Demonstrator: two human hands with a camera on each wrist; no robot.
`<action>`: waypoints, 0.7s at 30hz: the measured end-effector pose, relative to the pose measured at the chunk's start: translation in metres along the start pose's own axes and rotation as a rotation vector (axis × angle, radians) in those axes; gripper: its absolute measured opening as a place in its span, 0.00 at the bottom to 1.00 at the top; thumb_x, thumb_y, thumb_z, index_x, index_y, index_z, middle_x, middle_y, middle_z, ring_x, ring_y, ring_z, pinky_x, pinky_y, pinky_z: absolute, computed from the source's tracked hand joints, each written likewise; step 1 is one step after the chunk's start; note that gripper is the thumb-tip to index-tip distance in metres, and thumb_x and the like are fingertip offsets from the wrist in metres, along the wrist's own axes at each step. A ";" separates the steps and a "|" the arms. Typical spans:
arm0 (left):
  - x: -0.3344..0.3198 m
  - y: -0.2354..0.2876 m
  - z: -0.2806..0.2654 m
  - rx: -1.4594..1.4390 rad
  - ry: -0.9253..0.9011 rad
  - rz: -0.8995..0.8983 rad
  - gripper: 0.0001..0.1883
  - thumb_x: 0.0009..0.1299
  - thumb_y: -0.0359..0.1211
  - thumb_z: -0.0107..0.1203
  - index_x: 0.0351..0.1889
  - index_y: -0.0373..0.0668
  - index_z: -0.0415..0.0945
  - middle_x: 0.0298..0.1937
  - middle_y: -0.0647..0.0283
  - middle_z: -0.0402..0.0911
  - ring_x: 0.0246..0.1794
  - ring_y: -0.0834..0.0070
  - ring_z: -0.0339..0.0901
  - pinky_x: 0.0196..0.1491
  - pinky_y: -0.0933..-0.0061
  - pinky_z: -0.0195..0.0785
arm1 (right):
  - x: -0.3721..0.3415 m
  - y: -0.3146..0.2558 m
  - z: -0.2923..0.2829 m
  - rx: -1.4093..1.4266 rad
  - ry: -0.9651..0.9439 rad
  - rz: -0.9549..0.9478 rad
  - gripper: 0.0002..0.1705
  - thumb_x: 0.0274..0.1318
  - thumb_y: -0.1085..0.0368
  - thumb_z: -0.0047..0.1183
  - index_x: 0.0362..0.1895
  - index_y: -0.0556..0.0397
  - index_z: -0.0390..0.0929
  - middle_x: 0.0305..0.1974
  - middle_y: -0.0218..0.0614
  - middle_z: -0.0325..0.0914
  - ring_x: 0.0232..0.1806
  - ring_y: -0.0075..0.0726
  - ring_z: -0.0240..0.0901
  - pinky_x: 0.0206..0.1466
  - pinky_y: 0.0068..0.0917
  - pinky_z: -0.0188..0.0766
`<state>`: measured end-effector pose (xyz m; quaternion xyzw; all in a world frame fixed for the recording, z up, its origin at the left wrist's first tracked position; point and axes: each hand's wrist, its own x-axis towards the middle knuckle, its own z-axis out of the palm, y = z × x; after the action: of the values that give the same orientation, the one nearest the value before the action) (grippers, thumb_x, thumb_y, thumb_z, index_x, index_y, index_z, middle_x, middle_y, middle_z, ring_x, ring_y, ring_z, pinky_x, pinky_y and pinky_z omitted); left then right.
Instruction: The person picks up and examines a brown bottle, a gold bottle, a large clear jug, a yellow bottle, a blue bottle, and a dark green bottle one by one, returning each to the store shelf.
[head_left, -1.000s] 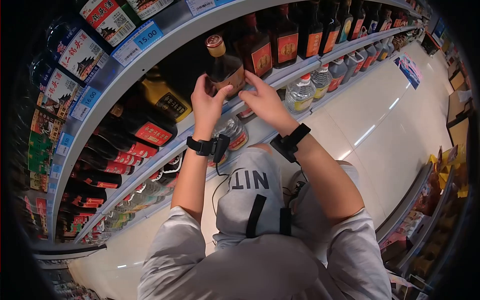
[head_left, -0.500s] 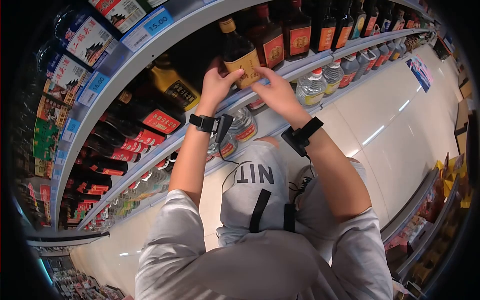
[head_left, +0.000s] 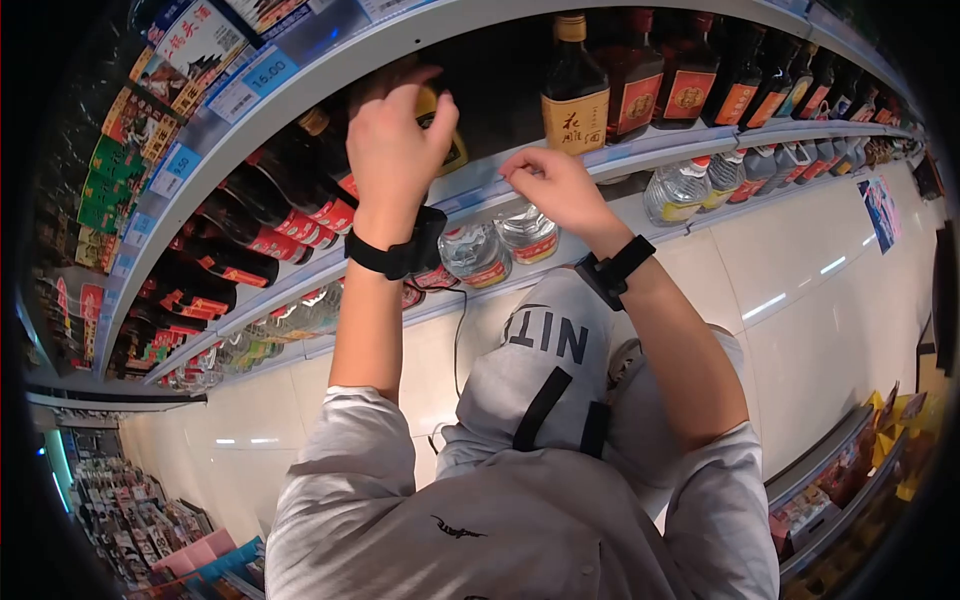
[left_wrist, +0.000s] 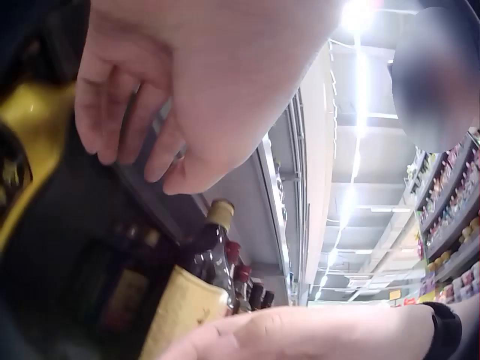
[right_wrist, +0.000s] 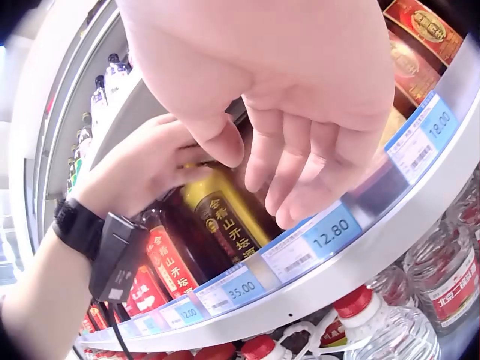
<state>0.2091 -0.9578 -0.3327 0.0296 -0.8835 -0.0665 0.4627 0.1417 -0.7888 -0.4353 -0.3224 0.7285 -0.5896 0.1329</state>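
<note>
Cream-labelled bottle (head_left: 575, 112), just one, stands upright on the shelf (head_left: 482, 182) beside two red-labelled bottles (head_left: 636, 92). One yellow bottle (right_wrist: 225, 214) sits by the left hand (head_left: 400, 135); its loosely bent fingers hold nothing, though I can't tell if they touch. The right hand (head_left: 565, 195), loosely curled, is empty too.
</note>
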 end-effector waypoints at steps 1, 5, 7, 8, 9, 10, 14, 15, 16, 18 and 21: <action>0.001 -0.007 -0.004 0.027 0.034 0.024 0.13 0.61 0.37 0.61 0.44 0.48 0.84 0.36 0.57 0.84 0.34 0.58 0.81 0.40 0.62 0.74 | 0.004 -0.002 0.006 0.013 -0.029 -0.004 0.12 0.61 0.63 0.52 0.44 0.57 0.81 0.35 0.29 0.81 0.37 0.21 0.75 0.40 0.21 0.73; 0.009 -0.022 -0.004 0.127 0.039 0.038 0.19 0.60 0.39 0.62 0.49 0.45 0.81 0.39 0.55 0.83 0.38 0.55 0.80 0.43 0.60 0.73 | 0.019 -0.006 0.030 0.179 -0.056 -0.005 0.14 0.57 0.62 0.53 0.42 0.58 0.82 0.35 0.38 0.83 0.37 0.32 0.78 0.44 0.27 0.72; 0.014 -0.037 0.005 0.136 0.032 0.041 0.20 0.60 0.40 0.61 0.50 0.44 0.80 0.40 0.54 0.83 0.40 0.55 0.80 0.44 0.59 0.73 | 0.023 -0.008 0.036 0.170 -0.062 -0.001 0.15 0.56 0.62 0.53 0.42 0.58 0.82 0.35 0.38 0.83 0.37 0.32 0.78 0.44 0.28 0.72; 0.016 -0.045 0.010 0.138 0.019 0.054 0.21 0.61 0.41 0.61 0.51 0.44 0.79 0.41 0.54 0.83 0.41 0.54 0.80 0.45 0.58 0.73 | 0.023 -0.009 0.038 0.167 -0.056 0.005 0.15 0.56 0.61 0.53 0.42 0.58 0.82 0.35 0.38 0.83 0.37 0.32 0.78 0.45 0.28 0.72; 0.019 -0.051 0.012 0.164 -0.067 0.001 0.20 0.61 0.41 0.61 0.50 0.43 0.79 0.42 0.54 0.82 0.42 0.53 0.79 0.47 0.57 0.72 | 0.022 -0.008 0.040 0.169 -0.064 0.014 0.15 0.56 0.61 0.53 0.42 0.58 0.82 0.35 0.38 0.83 0.37 0.32 0.78 0.45 0.28 0.72; 0.021 -0.056 0.013 0.166 -0.071 -0.006 0.20 0.61 0.41 0.61 0.50 0.43 0.79 0.42 0.54 0.82 0.42 0.53 0.79 0.47 0.57 0.72 | 0.023 -0.008 0.041 0.163 -0.055 0.001 0.15 0.56 0.61 0.53 0.42 0.58 0.82 0.35 0.38 0.83 0.37 0.32 0.78 0.44 0.28 0.72; 0.024 -0.066 0.015 0.263 0.004 0.142 0.19 0.64 0.41 0.61 0.51 0.44 0.78 0.41 0.53 0.83 0.43 0.54 0.80 0.46 0.57 0.73 | 0.021 -0.007 0.041 0.153 -0.045 -0.023 0.15 0.55 0.61 0.54 0.42 0.58 0.82 0.35 0.37 0.83 0.37 0.32 0.78 0.43 0.28 0.72; 0.023 -0.066 0.014 0.244 0.016 0.122 0.19 0.64 0.41 0.61 0.51 0.44 0.78 0.40 0.54 0.83 0.41 0.54 0.80 0.45 0.58 0.73 | 0.020 -0.007 0.040 0.153 -0.046 -0.022 0.15 0.55 0.61 0.54 0.42 0.58 0.82 0.35 0.37 0.83 0.37 0.32 0.78 0.43 0.28 0.72; 0.021 -0.065 0.012 0.226 0.026 0.104 0.19 0.64 0.40 0.61 0.52 0.44 0.78 0.39 0.54 0.83 0.39 0.55 0.80 0.44 0.59 0.73 | 0.019 -0.008 0.039 0.175 -0.062 0.011 0.16 0.55 0.61 0.54 0.43 0.58 0.82 0.35 0.38 0.83 0.37 0.32 0.78 0.44 0.28 0.72; 0.014 -0.059 0.004 0.146 0.002 0.055 0.21 0.64 0.39 0.61 0.54 0.44 0.77 0.39 0.55 0.84 0.38 0.57 0.81 0.43 0.61 0.74 | 0.016 -0.007 0.036 0.199 -0.075 0.047 0.17 0.55 0.61 0.54 0.45 0.58 0.81 0.36 0.39 0.83 0.38 0.33 0.78 0.44 0.29 0.73; 0.006 -0.046 -0.014 -0.066 -0.101 -0.084 0.23 0.64 0.40 0.63 0.56 0.43 0.77 0.38 0.56 0.85 0.37 0.60 0.83 0.43 0.64 0.74 | 0.015 0.003 0.032 0.099 -0.108 0.039 0.20 0.60 0.64 0.54 0.56 0.56 0.74 0.41 0.32 0.80 0.38 0.21 0.76 0.43 0.21 0.73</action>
<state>0.2166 -1.0049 -0.3268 0.0477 -0.9010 -0.1165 0.4152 0.1475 -0.8229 -0.4437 -0.3327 0.6965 -0.6037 0.1993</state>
